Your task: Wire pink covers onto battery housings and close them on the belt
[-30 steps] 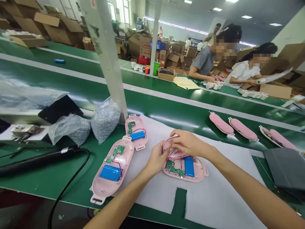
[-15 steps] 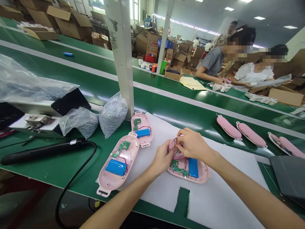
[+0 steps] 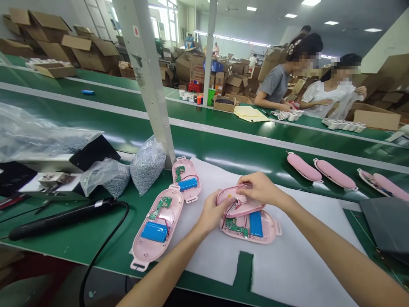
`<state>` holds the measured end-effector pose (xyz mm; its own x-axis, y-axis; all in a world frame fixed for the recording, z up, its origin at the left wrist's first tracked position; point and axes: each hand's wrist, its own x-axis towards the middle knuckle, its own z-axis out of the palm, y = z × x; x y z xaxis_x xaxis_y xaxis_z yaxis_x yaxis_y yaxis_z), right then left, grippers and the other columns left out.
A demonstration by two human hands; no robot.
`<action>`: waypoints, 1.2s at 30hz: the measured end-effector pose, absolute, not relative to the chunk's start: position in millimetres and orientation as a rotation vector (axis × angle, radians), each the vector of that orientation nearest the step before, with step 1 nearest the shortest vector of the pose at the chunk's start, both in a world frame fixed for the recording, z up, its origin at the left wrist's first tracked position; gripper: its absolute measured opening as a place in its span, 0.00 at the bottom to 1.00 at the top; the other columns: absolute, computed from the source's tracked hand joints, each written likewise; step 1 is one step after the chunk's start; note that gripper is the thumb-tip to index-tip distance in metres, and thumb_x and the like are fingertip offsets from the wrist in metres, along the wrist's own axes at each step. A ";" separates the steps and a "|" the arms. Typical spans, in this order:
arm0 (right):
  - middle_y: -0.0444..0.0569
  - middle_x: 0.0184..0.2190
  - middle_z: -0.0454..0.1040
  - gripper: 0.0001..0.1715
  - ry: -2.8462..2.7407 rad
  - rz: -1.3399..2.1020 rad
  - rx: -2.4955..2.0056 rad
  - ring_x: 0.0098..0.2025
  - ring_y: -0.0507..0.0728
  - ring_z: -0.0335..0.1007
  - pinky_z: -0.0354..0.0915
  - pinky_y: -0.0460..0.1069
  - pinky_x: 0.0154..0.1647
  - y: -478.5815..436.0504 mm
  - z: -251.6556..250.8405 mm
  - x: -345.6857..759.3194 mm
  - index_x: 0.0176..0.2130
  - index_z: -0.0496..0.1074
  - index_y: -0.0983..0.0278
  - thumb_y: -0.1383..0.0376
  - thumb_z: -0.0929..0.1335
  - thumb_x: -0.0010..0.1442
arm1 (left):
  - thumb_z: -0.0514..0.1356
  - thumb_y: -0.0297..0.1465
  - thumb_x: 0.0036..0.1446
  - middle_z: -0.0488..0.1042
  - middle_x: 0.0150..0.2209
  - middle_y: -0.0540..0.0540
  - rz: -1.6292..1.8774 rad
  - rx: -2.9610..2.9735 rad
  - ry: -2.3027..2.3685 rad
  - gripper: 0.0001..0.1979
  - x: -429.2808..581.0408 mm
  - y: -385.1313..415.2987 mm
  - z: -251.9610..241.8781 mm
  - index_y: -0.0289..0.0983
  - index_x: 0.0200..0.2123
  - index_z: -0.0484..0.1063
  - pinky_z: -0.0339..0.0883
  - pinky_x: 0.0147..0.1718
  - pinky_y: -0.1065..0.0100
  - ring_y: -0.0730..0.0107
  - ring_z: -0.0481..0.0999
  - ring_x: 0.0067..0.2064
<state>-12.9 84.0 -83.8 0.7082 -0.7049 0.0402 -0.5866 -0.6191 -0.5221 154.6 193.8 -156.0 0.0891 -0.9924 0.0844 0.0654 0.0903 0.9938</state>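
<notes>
A pink device shell (image 3: 252, 232) lies open on a white foam sheet (image 3: 287, 264), showing a blue battery (image 3: 255, 224) and a green circuit board (image 3: 234, 226). Over its far end I hold a pink cover half (image 3: 238, 204), tilted, with red wires running into it. My left hand (image 3: 212, 213) grips the cover's near left edge. My right hand (image 3: 260, 187) pinches its far right end. Two more open pink shells (image 3: 158, 232) (image 3: 187, 179) with blue batteries lie to the left.
A black power tool (image 3: 60, 217) with a cable lies at left beside bags of small grey parts (image 3: 147, 164). A white post (image 3: 150, 81) rises behind. Closed pink devices (image 3: 303, 167) sit on the green belt. Two people work across the line, near cardboard boxes.
The cover half has been lifted and turned flatter over the open shell. Both hands stay on it, and my view has shifted slightly.
</notes>
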 end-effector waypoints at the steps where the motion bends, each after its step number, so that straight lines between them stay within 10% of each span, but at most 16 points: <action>1: 0.39 0.29 0.74 0.07 0.983 -0.353 -2.423 0.31 0.51 0.66 0.55 0.47 0.33 85.9 -84.1 -12.8 0.33 0.76 0.59 0.59 0.69 0.58 | 0.62 0.40 0.57 0.76 0.40 0.44 -1.126 1.132 -1.136 0.17 154.8 192.8 -154.3 0.32 0.43 0.72 0.68 0.41 0.68 0.66 0.74 0.40; 7: 0.42 0.28 0.72 0.09 0.934 -0.495 -2.498 0.30 0.51 0.65 0.57 0.47 0.32 126.0 -88.6 -38.2 0.31 0.72 0.61 0.62 0.66 0.62 | 0.56 0.38 0.63 0.75 0.35 0.47 -1.038 1.203 -1.464 0.12 159.4 205.9 -141.5 0.33 0.39 0.70 0.65 0.36 0.72 0.71 0.73 0.36; 11: 0.49 0.37 0.72 0.09 0.888 -0.457 -2.721 0.38 0.57 0.66 0.61 0.51 0.34 175.0 -113.2 -67.5 0.39 0.70 0.62 0.60 0.66 0.61 | 0.48 0.22 0.60 0.74 0.51 0.44 -0.927 1.079 -2.020 0.17 157.0 224.7 -131.9 0.38 0.48 0.70 0.63 0.56 0.63 0.66 0.72 0.54; 16: 0.58 0.64 0.55 0.61 0.968 -0.335 -2.691 0.64 0.70 0.50 0.55 0.63 0.62 194.9 -157.1 -77.1 0.69 0.49 0.60 0.50 0.76 0.45 | 0.59 0.22 0.47 0.51 0.69 0.42 -0.747 1.166 -2.574 0.31 169.0 225.7 -94.2 0.42 0.56 0.66 0.38 0.67 0.42 0.50 0.41 0.71; 23: 0.57 0.52 0.65 0.43 1.266 -0.664 -2.591 0.52 0.65 0.62 0.62 0.57 0.51 110.3 -159.7 -73.7 0.65 0.57 0.60 0.57 0.69 0.53 | 0.47 0.37 0.62 0.72 0.50 0.29 0.018 2.363 -1.686 0.22 272.9 179.1 -46.0 0.29 0.51 0.67 0.62 0.54 0.48 0.44 0.71 0.54; 28: 0.62 0.48 0.66 0.43 1.872 -0.603 -2.302 0.50 0.70 0.64 0.60 0.58 0.47 -30.9 -140.3 -43.2 0.63 0.58 0.64 0.52 0.71 0.54 | 0.50 0.41 0.60 0.73 0.44 0.25 0.018 2.586 -1.551 0.24 308.0 152.3 -71.6 0.25 0.48 0.66 0.64 0.46 0.47 0.36 0.73 0.48; 36: 0.68 0.60 0.57 0.52 1.870 -0.750 -2.189 0.61 0.72 0.56 0.56 0.63 0.58 -39.1 -131.0 -55.2 0.67 0.49 0.68 0.50 0.72 0.56 | 0.53 0.38 0.58 0.76 0.42 0.44 -0.468 2.140 -2.053 0.14 270.4 78.9 -75.2 0.36 0.42 0.71 0.67 0.42 0.68 0.65 0.75 0.41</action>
